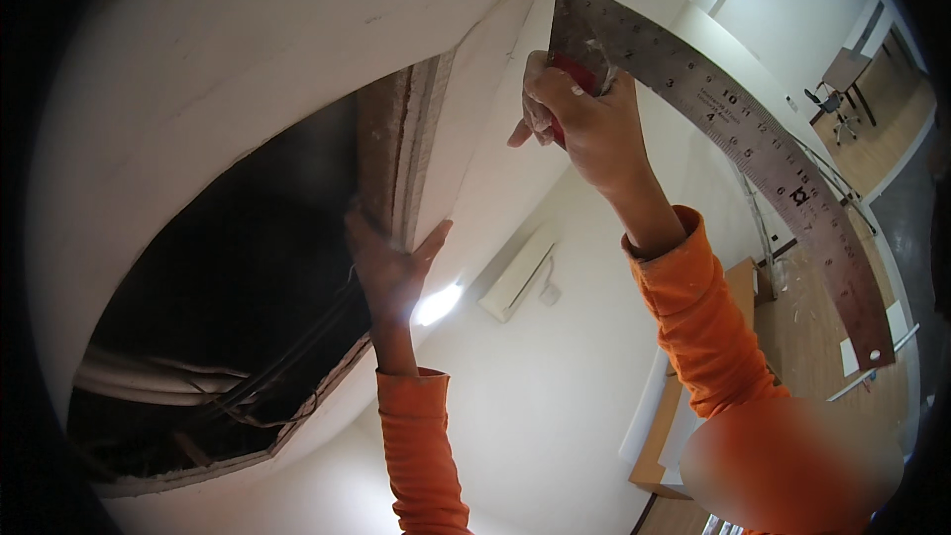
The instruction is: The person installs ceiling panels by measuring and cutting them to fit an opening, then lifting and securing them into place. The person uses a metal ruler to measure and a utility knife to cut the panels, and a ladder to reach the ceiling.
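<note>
My right hand (586,114), dusted with white, is raised and closed round the short end of a steel try square (738,104). A red part (573,74) of what it grips shows between the fingers. The long graduated blade runs off to the right and looks bent by the lens. My left hand (391,263) reaches up to the ceiling opening (248,228) and clasps the lower part of a board edge (411,154), its thumb on the pale side and its fingers on the inner side.
White ceiling panel (248,50) surrounds the dark opening, which holds pipes (163,381) and loose cables (282,367). On the far wall hangs an air conditioner (517,277). Below are wooden furniture (649,436), an office chair (842,119) and a desk (847,69).
</note>
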Demonstrator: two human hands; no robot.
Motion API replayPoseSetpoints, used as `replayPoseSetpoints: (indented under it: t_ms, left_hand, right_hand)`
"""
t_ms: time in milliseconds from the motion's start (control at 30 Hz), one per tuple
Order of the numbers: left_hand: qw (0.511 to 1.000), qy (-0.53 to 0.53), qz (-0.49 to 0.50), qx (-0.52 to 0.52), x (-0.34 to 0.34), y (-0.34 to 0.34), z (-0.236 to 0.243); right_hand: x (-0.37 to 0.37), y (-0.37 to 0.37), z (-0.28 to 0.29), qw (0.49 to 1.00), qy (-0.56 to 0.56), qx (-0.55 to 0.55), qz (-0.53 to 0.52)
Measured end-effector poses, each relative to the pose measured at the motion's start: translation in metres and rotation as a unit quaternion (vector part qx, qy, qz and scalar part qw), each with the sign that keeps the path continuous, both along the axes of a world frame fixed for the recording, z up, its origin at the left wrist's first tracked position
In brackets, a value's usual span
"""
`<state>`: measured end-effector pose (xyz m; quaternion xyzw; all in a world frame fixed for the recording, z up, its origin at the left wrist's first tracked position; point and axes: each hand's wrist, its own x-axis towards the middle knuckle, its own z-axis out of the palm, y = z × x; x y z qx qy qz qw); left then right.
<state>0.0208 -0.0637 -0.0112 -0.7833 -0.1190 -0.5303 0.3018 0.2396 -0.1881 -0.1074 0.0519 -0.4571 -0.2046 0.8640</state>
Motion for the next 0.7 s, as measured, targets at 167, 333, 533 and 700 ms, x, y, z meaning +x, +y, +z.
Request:
replayPoseSetpoints:
  t_ms: [167, 333, 533, 700]
  left_hand:
    - [1.000, -0.001, 0.006, 0.008, -0.002, 0.001, 0.002]
    - [1.000, -0.001, 0.010, 0.027, -0.003, 0.004, 0.003]
    - [1.000, -0.003, 0.021, 0.014, -0.004, 0.004, 0.002]
    - [0.999, -0.012, 0.035, 0.019, -0.004, 0.003, 0.001]
  right_hand:
    - [-0.012, 0.001, -0.003, 0.967, 0.140, -0.046, -0.206]
    - [-0.016, 0.004, -0.013, 0.980, 0.152, -0.076, -0.106]
    - [0.004, 0.006, -0.011, 0.952, 0.110, -0.061, -0.280]
    - [-0.002, 0.016, -0.006, 0.962, 0.107, -0.058, -0.243]
